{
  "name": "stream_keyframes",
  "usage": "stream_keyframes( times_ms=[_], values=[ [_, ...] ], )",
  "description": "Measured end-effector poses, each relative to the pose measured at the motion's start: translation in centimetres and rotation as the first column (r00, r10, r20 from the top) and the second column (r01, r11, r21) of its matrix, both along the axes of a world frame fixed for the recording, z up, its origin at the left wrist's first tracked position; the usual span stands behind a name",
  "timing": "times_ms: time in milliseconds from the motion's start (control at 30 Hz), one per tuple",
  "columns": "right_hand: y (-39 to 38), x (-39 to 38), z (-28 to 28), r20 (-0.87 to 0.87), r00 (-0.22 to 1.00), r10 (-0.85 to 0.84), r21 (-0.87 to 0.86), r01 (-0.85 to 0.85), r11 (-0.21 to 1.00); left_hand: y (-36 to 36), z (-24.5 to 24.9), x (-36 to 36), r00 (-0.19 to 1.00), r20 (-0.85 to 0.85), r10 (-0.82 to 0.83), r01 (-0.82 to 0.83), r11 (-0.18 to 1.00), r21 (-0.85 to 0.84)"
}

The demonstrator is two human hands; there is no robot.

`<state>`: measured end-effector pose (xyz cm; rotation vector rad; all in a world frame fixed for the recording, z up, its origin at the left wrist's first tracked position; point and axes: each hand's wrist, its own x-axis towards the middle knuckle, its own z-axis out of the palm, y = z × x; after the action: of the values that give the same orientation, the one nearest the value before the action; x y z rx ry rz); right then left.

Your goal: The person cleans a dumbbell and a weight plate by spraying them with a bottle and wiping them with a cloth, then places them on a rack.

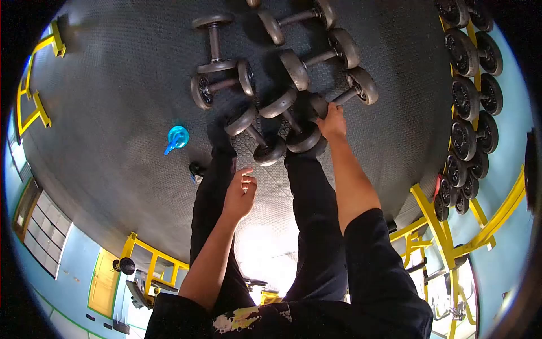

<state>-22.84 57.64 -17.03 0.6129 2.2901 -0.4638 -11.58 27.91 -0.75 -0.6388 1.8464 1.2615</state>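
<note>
My right hand [333, 122] is closed at the handle of a black dumbbell [363, 85], beside its near head; the fingertips are partly hidden. Against that head lies another dumbbell [304, 137], between my feet and partly over my right shoe. A third dumbbell [267, 150] rests to its left, close to my left foot. My left hand [241, 195] hovers above my left leg, holding nothing, with the index finger stretched out and the others loosely curled.
Several more dumbbells [214, 42] lie on the black textured mat [135, 73]. A blue bottle [178, 137] stands left of my feet, near a small dark object [196, 169]. A loaded dumbbell rack [464, 101] lines the right wall. Yellow frames [435, 229] stand around.
</note>
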Motion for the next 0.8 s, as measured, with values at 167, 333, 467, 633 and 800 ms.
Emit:
stream_keyframes(
  times_ms=[167,333,467,633,800],
  values=[
    [4.8,-2.2,5.7,0.015,0.992,0.122,-0.082,-0.121,0.989,0.6,0.8,1.5,0.999,-0.053,-0.013,0.014,1.000,0.009],
    [10.7,-4.1,8.3,0.132,0.990,-0.042,-0.328,0.084,0.941,2.2,4.6,0.6,0.998,-0.057,-0.038,0.039,0.999,0.033],
    [6.8,-2.4,16.3,0.251,0.909,-0.332,-0.399,0.410,0.820,2.9,6.7,-0.1,0.999,-0.029,-0.025,0.026,0.999,0.036],
    [0.2,4.9,20.1,0.208,0.769,-0.604,-0.446,0.625,0.641,3.0,8.5,-1.4,1.000,-0.006,-0.012,0.012,0.994,0.110],
    [-5.9,10.4,24.9,0.206,0.607,-0.768,-0.457,0.753,0.473,-0.6,10.4,-3.9,0.994,-0.003,-0.107,0.106,0.979,0.174]
  ],
)
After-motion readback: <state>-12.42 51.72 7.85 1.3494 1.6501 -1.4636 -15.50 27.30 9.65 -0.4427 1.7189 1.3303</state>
